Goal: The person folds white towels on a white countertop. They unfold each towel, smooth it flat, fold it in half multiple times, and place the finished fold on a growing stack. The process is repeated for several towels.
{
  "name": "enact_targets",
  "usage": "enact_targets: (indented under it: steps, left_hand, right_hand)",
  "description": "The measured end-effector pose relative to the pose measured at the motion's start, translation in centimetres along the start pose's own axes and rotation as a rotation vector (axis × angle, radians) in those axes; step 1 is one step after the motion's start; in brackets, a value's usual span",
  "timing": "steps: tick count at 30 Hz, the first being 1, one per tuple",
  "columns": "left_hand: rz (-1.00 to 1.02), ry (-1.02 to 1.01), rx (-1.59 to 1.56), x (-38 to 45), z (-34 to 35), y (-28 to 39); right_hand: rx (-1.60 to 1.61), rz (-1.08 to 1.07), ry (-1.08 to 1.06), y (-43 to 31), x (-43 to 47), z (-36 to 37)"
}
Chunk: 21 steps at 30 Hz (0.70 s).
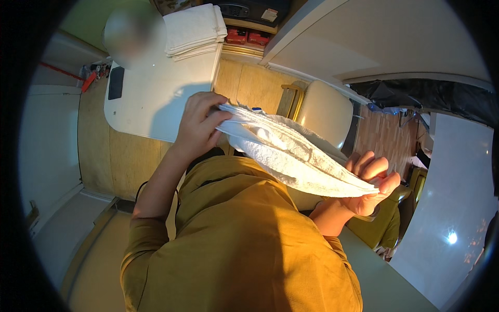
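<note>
A white terry towel (296, 160), partly folded, is stretched in the air in front of my body. My left hand (202, 123) pinches its upper left corner between thumb and fingers, over the near edge of the white table. At the towel's other end, lower right, my right hand (370, 183) grips the edges with thumb and fingers. The layers sag apart a little between the hands, with bright light on them. A stack of folded white towels (193, 29) lies on the far right part of the table.
A white table (163, 113) with a dark flat phone-like object (116, 83) stands ahead. Right of it is a cream-seated chair (325, 111) with a golden armrest. A dark safe (249, 11) sits on a shelf beyond. An olive-green chair (380, 222) stands at the right.
</note>
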<state>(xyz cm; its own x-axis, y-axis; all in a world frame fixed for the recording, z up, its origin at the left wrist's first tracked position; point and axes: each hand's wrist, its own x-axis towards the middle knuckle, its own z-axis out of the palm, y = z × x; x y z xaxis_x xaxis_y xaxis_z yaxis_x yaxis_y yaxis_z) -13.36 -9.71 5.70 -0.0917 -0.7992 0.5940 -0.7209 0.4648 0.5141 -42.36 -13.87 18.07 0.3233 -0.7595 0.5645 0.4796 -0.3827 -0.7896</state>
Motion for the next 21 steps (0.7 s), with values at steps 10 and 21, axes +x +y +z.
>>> enact_targets:
  steps: [10, 21]
  left_hand:
    - [-0.053, -0.114, -0.136, -1.1, -1.6, -0.3]
    - [-0.379, -0.255, -0.285, 0.4, -0.6, 1.6]
  right_hand:
    - [0.043, -0.012, -0.019, 0.2, -0.1, 0.2]
    - [0.079, -0.002, -0.085, 0.4, 0.2, 0.8]
